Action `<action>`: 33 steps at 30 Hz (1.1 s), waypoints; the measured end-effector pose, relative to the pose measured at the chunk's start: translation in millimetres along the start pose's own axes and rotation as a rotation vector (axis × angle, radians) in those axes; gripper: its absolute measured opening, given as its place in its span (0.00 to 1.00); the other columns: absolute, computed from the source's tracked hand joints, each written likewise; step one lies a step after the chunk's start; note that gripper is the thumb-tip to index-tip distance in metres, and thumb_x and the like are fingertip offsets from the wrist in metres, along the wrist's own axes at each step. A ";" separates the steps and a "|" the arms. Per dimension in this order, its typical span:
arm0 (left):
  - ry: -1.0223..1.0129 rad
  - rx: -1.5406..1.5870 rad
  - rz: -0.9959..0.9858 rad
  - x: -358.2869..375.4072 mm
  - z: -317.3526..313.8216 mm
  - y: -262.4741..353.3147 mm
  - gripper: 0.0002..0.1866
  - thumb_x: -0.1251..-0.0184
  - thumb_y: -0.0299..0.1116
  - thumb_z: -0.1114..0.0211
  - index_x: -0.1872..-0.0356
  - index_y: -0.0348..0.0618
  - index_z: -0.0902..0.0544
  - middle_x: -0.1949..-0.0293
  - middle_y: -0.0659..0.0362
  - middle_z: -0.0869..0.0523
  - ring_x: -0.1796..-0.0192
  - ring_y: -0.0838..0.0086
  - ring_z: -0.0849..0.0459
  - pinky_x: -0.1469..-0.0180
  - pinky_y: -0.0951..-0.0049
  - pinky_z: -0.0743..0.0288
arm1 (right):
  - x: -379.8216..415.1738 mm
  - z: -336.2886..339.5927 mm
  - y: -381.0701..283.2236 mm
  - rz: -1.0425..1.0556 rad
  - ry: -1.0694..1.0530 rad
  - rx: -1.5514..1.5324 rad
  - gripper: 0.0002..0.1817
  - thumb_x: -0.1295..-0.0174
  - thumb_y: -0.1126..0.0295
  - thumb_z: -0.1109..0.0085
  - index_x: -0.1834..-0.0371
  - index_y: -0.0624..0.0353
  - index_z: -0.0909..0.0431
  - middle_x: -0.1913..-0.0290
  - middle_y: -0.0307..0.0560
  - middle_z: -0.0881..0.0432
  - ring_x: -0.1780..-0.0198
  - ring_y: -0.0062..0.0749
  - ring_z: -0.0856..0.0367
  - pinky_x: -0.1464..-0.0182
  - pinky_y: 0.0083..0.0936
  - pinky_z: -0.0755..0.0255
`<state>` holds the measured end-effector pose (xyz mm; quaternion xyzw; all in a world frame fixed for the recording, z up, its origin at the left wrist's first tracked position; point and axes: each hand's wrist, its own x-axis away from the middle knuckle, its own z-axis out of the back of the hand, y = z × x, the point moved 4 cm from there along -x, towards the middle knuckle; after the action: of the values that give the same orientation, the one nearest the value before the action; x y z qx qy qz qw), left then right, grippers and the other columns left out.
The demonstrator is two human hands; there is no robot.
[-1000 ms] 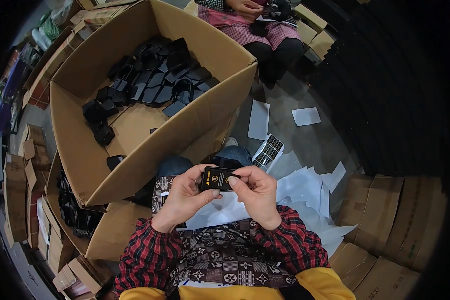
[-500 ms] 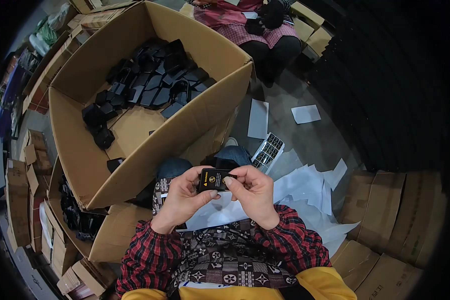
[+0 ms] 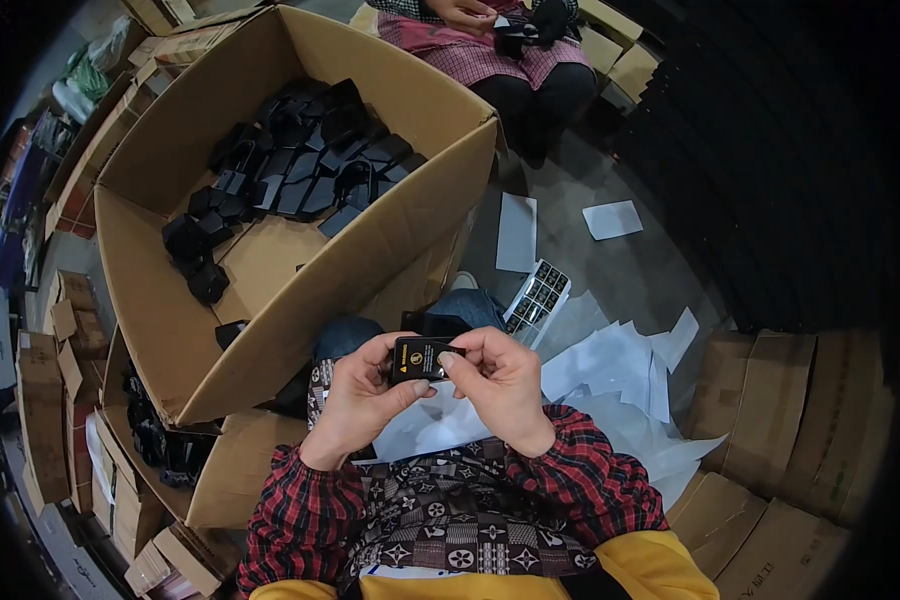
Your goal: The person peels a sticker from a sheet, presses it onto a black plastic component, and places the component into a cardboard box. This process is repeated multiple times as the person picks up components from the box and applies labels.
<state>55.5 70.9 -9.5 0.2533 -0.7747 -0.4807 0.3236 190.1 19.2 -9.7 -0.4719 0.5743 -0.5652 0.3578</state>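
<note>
Over my lap, my left hand (image 3: 362, 398) and my right hand (image 3: 502, 388) are both closed around a small black plastic piece (image 3: 407, 372). It bears a black label with yellow and white warning print. My left fingers and thumb grip its left end. The right thumb presses on the label's right part, hiding some of the print, while the other right fingers curl at that edge. Beyond my knees lies a sheet of black labels (image 3: 538, 297) on the floor.
A large cardboard box (image 3: 410, 200) holding many black plastic parts (image 3: 305, 170) stands ahead on the left. White sheets (image 3: 610, 365) lie at the right of my lap. Cartons (image 3: 760, 400) are stacked on the right. Across from me sits another person (image 3: 480, 60), hands at a dark object.
The view has shifted slightly. My hands keep their hold on the black piece, with the right thumb still on the label. The other person's hand has come further into view.
</note>
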 end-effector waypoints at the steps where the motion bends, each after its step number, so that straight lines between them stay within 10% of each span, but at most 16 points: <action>1: 0.001 0.000 0.001 -0.1 -0.1 0.2 0.20 0.46 0.17 0.41 0.50 0.34 0.32 0.59 0.59 0.24 0.60 0.78 0.23 0.56 0.78 0.26 | -0.2 -0.1 -0.2 -0.001 0.000 -0.001 0.05 0.47 0.78 0.43 0.68 0.65 0.27 0.79 0.37 0.26 0.80 0.12 0.30 0.79 0.09 0.36; 24: 0.009 0.049 0.071 -3.6 17.1 -15.7 0.24 0.50 0.21 0.35 0.50 0.36 0.31 0.60 0.58 0.22 0.63 0.75 0.19 0.67 0.85 0.26 | -6.4 -5.0 -2.5 -0.025 0.003 0.171 0.04 0.48 0.78 0.44 0.70 0.66 0.28 0.81 0.37 0.25 0.81 0.12 0.29 0.80 0.10 0.36; 33: -0.004 0.121 0.029 -2.8 13.4 -12.2 0.21 0.48 0.17 0.41 0.50 0.35 0.31 0.58 0.57 0.23 0.59 0.74 0.21 0.57 0.76 0.23 | -7.7 -6.1 5.1 0.004 0.013 0.201 0.05 0.48 0.76 0.44 0.70 0.64 0.28 0.82 0.35 0.26 0.81 0.11 0.30 0.80 0.10 0.37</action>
<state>48.3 75.7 -25.7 0.2601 -0.8066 -0.4287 0.3129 185.9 27.9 -15.0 -0.4286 0.5180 -0.6223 0.4008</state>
